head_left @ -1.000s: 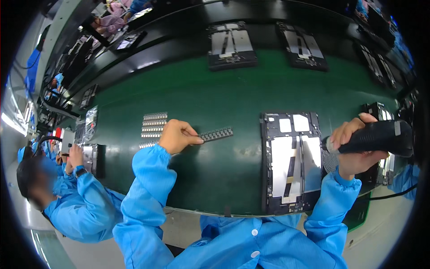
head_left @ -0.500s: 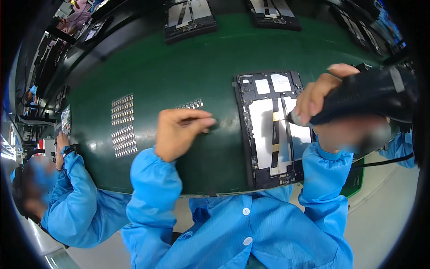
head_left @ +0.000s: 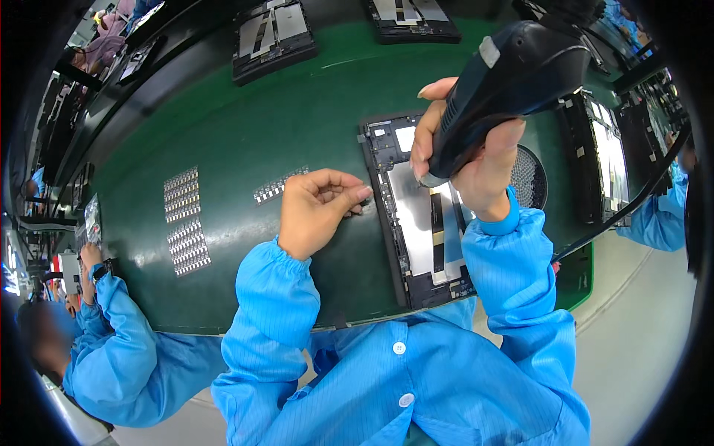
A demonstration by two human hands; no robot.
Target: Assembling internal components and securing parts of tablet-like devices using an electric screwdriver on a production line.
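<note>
My right hand (head_left: 468, 160) grips a black electric screwdriver (head_left: 513, 82), held above an opened tablet-like device (head_left: 416, 215) that lies on the green mat (head_left: 297, 119). A black cable (head_left: 632, 201) runs off to the right from the tool. My left hand (head_left: 316, 208) rests on the mat at the device's left edge, fingers pinched together near its frame; whether something small sits between them is not visible. A short strip of small metal parts (head_left: 279, 186) lies just left of that hand.
Two larger sheets of small metal parts (head_left: 182, 219) lie further left. More opened devices (head_left: 271, 37) sit at the back and one at the right (head_left: 602, 160). A round perforated disc (head_left: 528, 175) is beside my right wrist. Another person in blue (head_left: 111, 342) works at lower left.
My left hand has moved right from the strip of parts to the device's left edge. My right hand has brought the screwdriver in over the device.
</note>
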